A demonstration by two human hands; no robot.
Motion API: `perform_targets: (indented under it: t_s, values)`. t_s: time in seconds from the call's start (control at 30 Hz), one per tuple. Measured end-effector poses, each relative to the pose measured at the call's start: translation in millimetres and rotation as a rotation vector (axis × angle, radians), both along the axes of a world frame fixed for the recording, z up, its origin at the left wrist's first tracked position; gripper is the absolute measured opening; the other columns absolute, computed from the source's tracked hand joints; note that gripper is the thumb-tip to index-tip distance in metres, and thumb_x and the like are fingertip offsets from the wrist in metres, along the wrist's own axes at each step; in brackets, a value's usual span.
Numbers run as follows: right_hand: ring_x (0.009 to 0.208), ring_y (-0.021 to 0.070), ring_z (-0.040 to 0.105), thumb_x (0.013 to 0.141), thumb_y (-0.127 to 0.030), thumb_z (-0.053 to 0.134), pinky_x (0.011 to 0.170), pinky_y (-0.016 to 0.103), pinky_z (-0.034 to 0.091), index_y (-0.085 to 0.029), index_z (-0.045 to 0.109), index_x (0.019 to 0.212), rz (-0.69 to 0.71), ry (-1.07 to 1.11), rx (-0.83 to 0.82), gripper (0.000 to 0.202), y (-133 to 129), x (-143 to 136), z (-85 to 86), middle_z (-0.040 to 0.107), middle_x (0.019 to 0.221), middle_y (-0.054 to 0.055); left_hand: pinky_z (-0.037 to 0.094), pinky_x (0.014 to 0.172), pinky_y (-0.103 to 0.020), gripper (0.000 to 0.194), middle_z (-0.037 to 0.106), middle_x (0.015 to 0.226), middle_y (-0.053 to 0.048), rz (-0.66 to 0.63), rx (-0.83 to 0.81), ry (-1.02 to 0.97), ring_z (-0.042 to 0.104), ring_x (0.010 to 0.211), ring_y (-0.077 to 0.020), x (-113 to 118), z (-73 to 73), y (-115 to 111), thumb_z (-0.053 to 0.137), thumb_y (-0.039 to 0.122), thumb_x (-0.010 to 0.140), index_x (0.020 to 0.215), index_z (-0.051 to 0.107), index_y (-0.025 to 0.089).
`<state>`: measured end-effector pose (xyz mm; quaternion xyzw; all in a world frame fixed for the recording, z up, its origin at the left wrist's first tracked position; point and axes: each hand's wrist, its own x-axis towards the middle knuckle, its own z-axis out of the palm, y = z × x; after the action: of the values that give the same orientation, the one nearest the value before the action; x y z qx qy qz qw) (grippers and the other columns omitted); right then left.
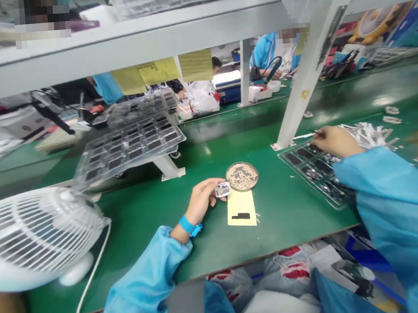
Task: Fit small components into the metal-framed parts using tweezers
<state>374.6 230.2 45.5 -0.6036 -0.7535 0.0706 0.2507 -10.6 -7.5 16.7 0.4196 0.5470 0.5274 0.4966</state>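
My left hand (204, 199), with a blue band at the wrist, pinches a small white-framed part (222, 189) beside a round dish (242, 176) of small dark and tan pieces. Below the dish lies a yellow paper (241, 204) with a black strip (241, 216) on it. Over at the right, my right hand (333, 141) is closed on a thin dark tool (316, 132), above the far edge of a clear compartment tray (314, 179). Dark rectangular pieces and small parts sit in that tray.
A white fan (41, 237) with its cable stands at the left. Stacked clear trays (131, 143) rest behind it. Metal posts (300, 81) hold up a shelf (113, 43). White strips (368, 134) lie behind my right hand. People sit across the bench.
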Motion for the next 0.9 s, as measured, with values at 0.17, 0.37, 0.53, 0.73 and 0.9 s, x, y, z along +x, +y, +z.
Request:
perform_targets:
  t_s: [0.17,0.37,0.53,0.73,0.9]
  values:
    - [0.080,0.0239,0.067,0.082,-0.044,0.077,0.070,0.035,0.050,-0.021,0.080,0.094,0.450,0.379,-0.108,0.026,-77,-85,27.3,0.075,0.092,0.008,0.039,0.046,-0.020,0.038,0.075,0.091,-0.012,0.018,0.037,-0.063,0.071,0.070,-0.0187,2,3.2,-2,0.065,0.033,0.082,0.111,0.071,0.010]
    - [0.077,0.0190,0.068,0.079,-0.044,0.080,0.068,0.031,0.054,-0.019,0.079,0.094,0.877,0.707,-0.449,0.029,-136,-179,25.9,0.074,0.088,0.005,0.040,0.049,-0.021,0.045,0.075,0.101,-0.012,0.026,0.085,-0.035,0.070,0.076,-0.0192,-1,1.1,-2,0.068,0.030,0.078,0.119,0.069,0.012]
    - [0.075,0.0185,0.068,0.074,-0.047,0.083,0.067,0.031,0.055,-0.014,0.075,0.091,0.777,0.839,-0.675,0.038,-140,-193,-8.8,0.074,0.090,0.008,0.046,0.059,-0.021,0.059,0.070,0.122,-0.013,0.028,0.144,0.055,0.068,0.095,-0.0209,0,-3.2,-2,0.073,0.024,0.074,0.132,0.062,0.016]
    - [0.081,0.0204,0.070,0.076,-0.048,0.081,0.074,0.032,0.056,-0.013,0.076,0.090,0.691,0.851,-0.804,0.038,-148,-194,-18.8,0.077,0.089,0.009,0.046,0.061,-0.021,0.064,0.064,0.131,-0.012,0.009,0.188,0.254,0.057,0.072,-0.0089,7,-4.8,-7,0.074,0.023,0.079,0.140,0.056,0.020]
    - [0.074,0.0171,0.068,0.076,-0.049,0.081,0.067,0.028,0.054,-0.013,0.077,0.085,0.651,0.837,-0.834,0.037,-147,-194,-17.8,0.076,0.086,0.008,0.046,0.059,-0.023,0.056,0.065,0.127,-0.009,0.042,0.229,0.432,0.045,0.059,-0.0061,12,-2.7,-10,0.073,0.030,0.083,0.137,0.060,0.023]
